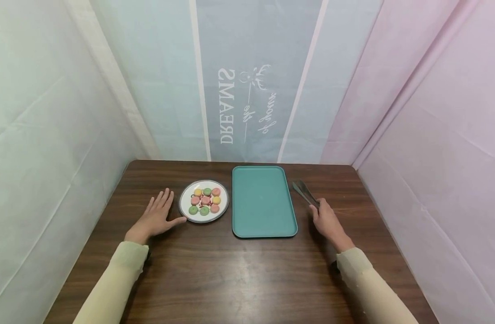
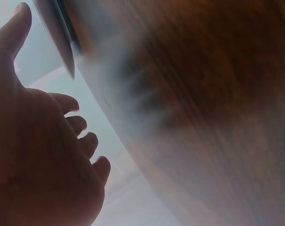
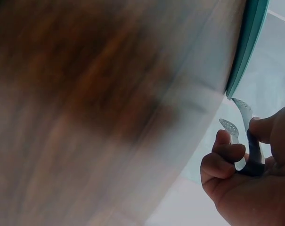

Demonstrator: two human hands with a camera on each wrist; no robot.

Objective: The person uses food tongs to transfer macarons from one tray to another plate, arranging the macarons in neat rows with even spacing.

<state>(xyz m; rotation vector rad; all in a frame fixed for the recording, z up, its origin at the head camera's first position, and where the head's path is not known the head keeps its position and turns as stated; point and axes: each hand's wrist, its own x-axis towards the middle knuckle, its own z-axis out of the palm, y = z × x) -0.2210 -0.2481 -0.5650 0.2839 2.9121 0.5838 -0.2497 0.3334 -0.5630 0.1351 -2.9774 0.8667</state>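
My right hand [image 1: 327,221] grips a pair of metal tongs [image 1: 305,192] just right of the teal tray [image 1: 263,202]. In the right wrist view the tongs' perforated tips [image 3: 229,126] stand apart, with the fingers curled around the arms. My left hand [image 1: 156,215] is spread with straight fingers beside a white plate [image 1: 186,211], its thumb close to the plate's rim; whether they touch I cannot tell. Several pink, green and yellow macarons [image 1: 205,200] lie on the plate in rows. The tray's surface shows bare teal.
A dark wood-grain table [image 1: 235,279] carries everything. Behind it hangs a blue-grey curtain [image 1: 255,45] with mirrored lettering. Pale cloth walls [image 1: 37,135] close in the left and right sides.
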